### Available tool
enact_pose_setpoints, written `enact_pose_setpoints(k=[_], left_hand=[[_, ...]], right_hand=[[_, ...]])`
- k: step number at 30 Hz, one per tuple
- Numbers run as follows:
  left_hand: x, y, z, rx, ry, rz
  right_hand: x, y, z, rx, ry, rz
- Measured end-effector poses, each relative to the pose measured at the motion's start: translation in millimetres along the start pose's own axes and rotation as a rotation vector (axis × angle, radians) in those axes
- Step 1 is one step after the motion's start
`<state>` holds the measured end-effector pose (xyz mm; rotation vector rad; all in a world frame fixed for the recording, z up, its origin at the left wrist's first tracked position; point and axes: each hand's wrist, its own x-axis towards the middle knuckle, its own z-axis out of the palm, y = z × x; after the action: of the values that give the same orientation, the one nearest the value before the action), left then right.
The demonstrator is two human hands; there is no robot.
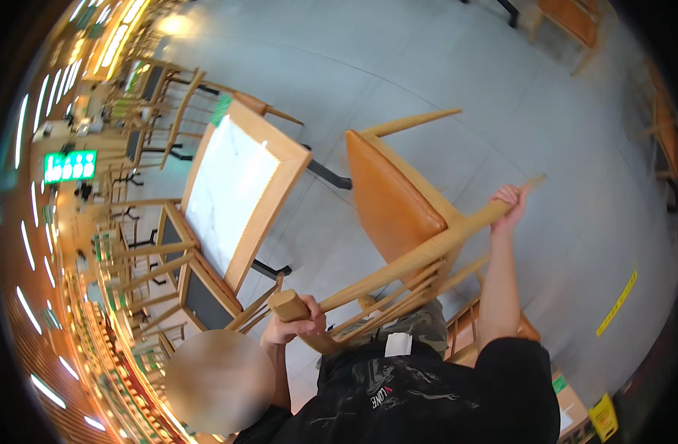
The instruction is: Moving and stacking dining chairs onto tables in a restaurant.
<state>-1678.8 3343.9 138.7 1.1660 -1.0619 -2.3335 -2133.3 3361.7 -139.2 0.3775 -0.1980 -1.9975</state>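
Both hands hold a wooden chair (386, 262) with an orange-brown leather-like seat pad (391, 208). It is tilted in front of my body, with its legs (413, 123) pointing away from me. My left hand (284, 331) wraps round the thick wooden end of the backrest, close to my torso. Farther out, my right hand (507, 206) grips a chair leg near its tip. Thin backrest spindles (394, 311) run in front of my camouflage trousers. Whether the chair touches the floor, I cannot tell.
Left of the chair stands a wood-framed table (264, 226) with a white marble-look top. Upturned chairs (208, 297) with dark undersides rest along its far-left side. More chairs stand at upper right (572, 22). Yellow tape (616, 303) marks the floor; a yellow sign (603, 416) is at lower right.
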Motion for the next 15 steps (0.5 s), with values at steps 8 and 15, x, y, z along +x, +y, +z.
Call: enact_pose_setpoints(k=[8, 15], left_hand=[[-70, -5, -30, -0.169, 0.502, 0.431], [-46, -145, -106, -0.383, 1.083, 0.471]], right_hand=[[8, 123, 198, -0.231, -0.281, 0.055], [-70, 325, 297, -0.815, -0.610, 0.241]])
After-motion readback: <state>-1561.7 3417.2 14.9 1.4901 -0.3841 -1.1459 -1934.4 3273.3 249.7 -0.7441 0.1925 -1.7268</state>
